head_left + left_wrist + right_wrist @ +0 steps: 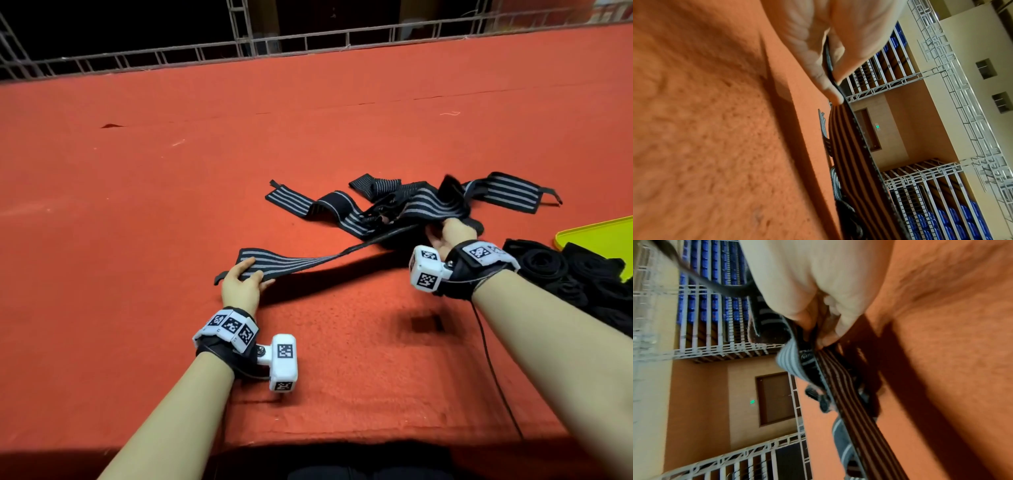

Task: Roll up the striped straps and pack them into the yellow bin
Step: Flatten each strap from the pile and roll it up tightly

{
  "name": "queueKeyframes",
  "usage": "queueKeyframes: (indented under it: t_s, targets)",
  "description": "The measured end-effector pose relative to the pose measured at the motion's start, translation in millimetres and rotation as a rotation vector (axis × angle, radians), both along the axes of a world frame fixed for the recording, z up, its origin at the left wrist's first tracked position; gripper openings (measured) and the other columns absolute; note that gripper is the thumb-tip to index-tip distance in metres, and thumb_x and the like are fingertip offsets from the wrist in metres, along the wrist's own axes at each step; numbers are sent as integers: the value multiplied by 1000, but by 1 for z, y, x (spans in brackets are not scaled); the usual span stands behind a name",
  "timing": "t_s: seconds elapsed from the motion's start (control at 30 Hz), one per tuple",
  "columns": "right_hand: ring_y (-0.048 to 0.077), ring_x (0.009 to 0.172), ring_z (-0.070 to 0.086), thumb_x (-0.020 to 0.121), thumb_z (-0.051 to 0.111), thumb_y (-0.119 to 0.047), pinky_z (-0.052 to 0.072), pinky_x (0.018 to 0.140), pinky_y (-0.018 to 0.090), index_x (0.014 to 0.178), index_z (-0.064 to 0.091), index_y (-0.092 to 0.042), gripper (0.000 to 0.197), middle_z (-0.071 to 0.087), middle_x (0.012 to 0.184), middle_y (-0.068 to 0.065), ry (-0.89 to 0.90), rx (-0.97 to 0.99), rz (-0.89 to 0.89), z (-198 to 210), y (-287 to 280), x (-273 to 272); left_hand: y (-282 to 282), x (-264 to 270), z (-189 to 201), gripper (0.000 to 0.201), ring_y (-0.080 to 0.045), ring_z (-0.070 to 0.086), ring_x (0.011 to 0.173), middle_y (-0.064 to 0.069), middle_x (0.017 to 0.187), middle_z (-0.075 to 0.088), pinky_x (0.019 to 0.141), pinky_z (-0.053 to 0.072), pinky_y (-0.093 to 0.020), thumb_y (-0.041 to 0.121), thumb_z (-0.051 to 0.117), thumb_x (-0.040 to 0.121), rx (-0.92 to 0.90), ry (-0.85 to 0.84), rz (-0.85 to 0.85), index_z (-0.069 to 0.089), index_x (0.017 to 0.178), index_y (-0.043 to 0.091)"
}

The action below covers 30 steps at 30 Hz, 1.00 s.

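We've got the striped strap [294, 265] pinched flat at one end by left hand [239, 286] and clamped in right hand [448, 236] fingers at the tangle, pulled taut to free it for rolling; yellow bin [596, 236] sits just beyond the right fingers.

An indoor sports hall: tiers of blue seats [953, 224] behind white railings [920, 177] and red carpet [171, 171].

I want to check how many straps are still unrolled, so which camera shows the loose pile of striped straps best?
The head view: the whole tangled pile of striped straps lies spread on the red carpet beyond both hands. The left wrist view shows only slivers of it past the held strap; the right wrist view shows a blurred part close up.
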State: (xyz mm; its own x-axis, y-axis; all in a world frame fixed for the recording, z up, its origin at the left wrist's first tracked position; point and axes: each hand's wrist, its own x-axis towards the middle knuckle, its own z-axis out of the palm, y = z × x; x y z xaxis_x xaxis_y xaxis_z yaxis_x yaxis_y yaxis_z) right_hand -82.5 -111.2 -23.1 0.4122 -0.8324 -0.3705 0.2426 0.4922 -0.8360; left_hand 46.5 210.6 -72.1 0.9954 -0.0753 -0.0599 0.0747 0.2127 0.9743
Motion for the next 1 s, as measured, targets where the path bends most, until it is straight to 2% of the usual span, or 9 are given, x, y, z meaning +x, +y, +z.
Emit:
queueKeyframes:
  t_s: [0.13, 0.27, 0.43, 0.57, 0.63, 0.7, 0.8, 0.93, 1.0]
  targets:
    - [20, 59, 68, 77, 69, 1, 53, 48, 25, 102, 65, 6, 25, 71, 77, 14, -49, -39, -57, 32, 3, 0, -6, 4, 5, 30, -18, 63, 75, -16, 110, 56, 64, 58, -21, -12, 50, 88, 16, -3, 3, 58, 114, -1]
    - [20, 45, 64, 80, 61, 2, 52, 41, 33, 91, 63, 2, 11, 67, 58, 10, -12, 51, 68, 29, 21, -16, -1, 3, 3, 34, -20, 61, 75, -13, 105, 58, 54, 54, -17, -10, 46, 87, 101, -6, 66, 59, 115, 4]
    - [11, 42, 56, 85, 60, -4, 43, 38, 16, 80, 57, -8, 7, 61, 49, 0, -29, 140, 148, -7, 50, -43, 30, 3, -6, 34, -9, 52, 61, -5, 90, 56, 43, 45, -8, -5, 47, 87, 278, -21, 155, 58, 117, 5]
    - [3, 36, 50, 94, 52, -17, 40, 51, 15, 52, 60, -13, 43, 54, 39, -6, -60, 157, 282, -13, 58, -56, 48, -3, -7, 33, -11, 49, 59, -7, 85, 55, 38, 40, -7, -4, 48, 88, 321, -13, 170, 58, 119, 3]
    - [6, 40, 56, 92, 53, -14, 45, 45, 18, 66, 63, -12, 28, 60, 50, -4, -32, 134, 318, -10, 62, -56, 52, -7, -9, 33, -10, 49, 60, -7, 86, 55, 37, 41, -7, -4, 48, 88, 357, 4, 158, 57, 119, 3]
    - [7, 38, 50, 87, 51, -8, 39, 42, 17, 77, 55, -17, 14, 56, 49, -4, 24, 52, 346, -5, 70, -56, 56, -8, -12, 34, -12, 51, 62, -4, 83, 55, 41, 45, -11, -3, 49, 87, 387, 29, 149, 56, 120, 3]
    - [4, 33, 41, 82, 42, 6, 29, 36, 16, 73, 50, -18, 26, 47, 40, -6, 55, -76, 429, -5, 85, -60, 61, -9, -12, 35, -31, 62, 86, -15, 101, 63, 72, 50, -30, -3, 50, 86, 433, 36, 177, 57, 120, 4]
    - [4, 41, 48, 72, 58, 3, 40, 43, 16, 77, 52, -16, 21, 51, 44, -6, 70, -51, 532, -20, 94, -75, 67, -14, -10, 37, -35, 58, 106, -22, 117, 60, 81, 40, -28, -1, 51, 88, 526, 24, 195, 54, 124, 4]
    - [7, 60, 61, 84, 58, -9, 50, 58, 18, 89, 60, -15, 8, 67, 62, -5, 17, 69, 497, -24, 92, -79, 69, -14, -9, 36, -35, 57, 108, -22, 119, 60, 86, 41, -30, 1, 52, 88, 565, 35, 188, 55, 124, 4]
